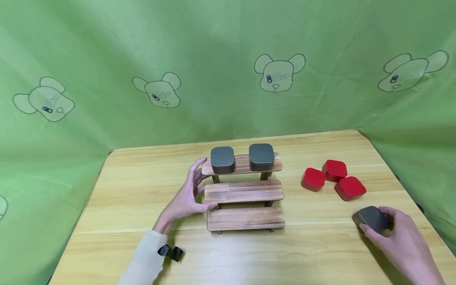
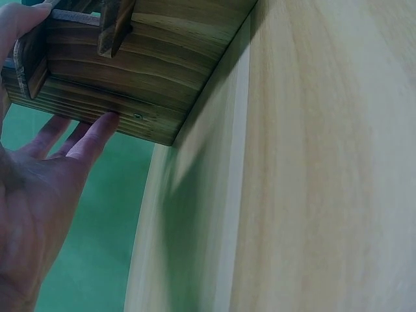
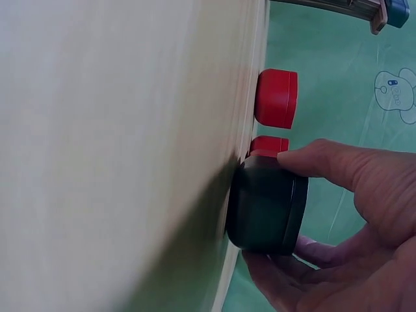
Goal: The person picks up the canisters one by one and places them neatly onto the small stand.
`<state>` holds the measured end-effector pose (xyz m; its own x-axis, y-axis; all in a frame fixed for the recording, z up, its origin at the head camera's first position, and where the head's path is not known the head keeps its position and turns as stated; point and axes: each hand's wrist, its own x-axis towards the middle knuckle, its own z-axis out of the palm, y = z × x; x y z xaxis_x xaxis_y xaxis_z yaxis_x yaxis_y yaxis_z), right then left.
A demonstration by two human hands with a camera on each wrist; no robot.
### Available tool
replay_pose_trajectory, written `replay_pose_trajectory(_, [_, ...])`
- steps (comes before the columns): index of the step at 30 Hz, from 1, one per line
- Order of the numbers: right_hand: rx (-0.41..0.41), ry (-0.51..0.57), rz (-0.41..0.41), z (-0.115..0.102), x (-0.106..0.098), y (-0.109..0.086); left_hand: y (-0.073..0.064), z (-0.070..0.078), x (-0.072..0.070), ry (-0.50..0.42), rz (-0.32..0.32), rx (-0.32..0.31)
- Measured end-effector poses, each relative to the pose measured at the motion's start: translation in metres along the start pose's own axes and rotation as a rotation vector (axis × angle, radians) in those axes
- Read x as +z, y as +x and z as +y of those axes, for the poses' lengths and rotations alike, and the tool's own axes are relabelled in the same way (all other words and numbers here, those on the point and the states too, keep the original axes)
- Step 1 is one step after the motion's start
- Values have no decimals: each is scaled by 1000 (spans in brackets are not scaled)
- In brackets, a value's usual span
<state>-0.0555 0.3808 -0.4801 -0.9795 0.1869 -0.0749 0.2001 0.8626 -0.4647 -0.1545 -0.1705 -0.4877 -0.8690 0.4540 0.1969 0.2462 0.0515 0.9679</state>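
Note:
A three-tier wooden display stand [image 1: 246, 192] is on the table. My left hand [image 1: 187, 198] holds its left end, thumb at the middle tier and fingers by the top one. In the left wrist view, the fingertips [image 2: 104, 123] touch the stand's wood [image 2: 149, 71]. Two dark grey rounded-square tins, a left one [image 1: 222, 160] and a right one [image 1: 261, 156], stand on the top tier. At the right, my right hand [image 1: 404, 237] grips another dark grey tin [image 1: 372, 219] between thumb and fingers. The right wrist view shows this tin [image 3: 266, 205] side-on; whether it touches the table I cannot tell.
Three red rounded-square tins, one at left [image 1: 313, 179], one behind [image 1: 335, 170] and one in front [image 1: 350, 188], sit close together between the stand and my right hand. A green curtain [image 1: 228, 79] with printed bear heads hangs behind the wooden table [image 1: 142, 178].

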Motion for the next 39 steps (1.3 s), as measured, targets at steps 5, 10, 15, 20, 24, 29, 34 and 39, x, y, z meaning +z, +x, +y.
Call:
replay_pose_trajectory(5, [-57,9,7,3,0,-2,0,-1,0,-4,-5,8])
replay_pose_trajectory(10, [-113,29,29,4,-2,-4,0,0,1,-4,-5,4])
replay_pose_trajectory(15, [-88,53,15,3,-3,-4,1,0,1,-6,-7,8])
replay_pose_trajectory(20, [-57,86,-27,2,-2,-4,0,-1,1,-8,-1,5])
replay_pose_trajectory(24, [-66,81,-22,4,-3,-5,0,0,2,-1,6,-3])
replay_pose_trajectory(29, [-63,57,-24,6,-3,-6,0,0,2,10,9,-7])
replay_pose_trajectory(34, [-61,61,-20,7,-1,-7,0,1,2,5,4,-1])
replay_pose_trajectory(39, [-98,128,36,7,0,-9,0,1,2,-11,2,12])
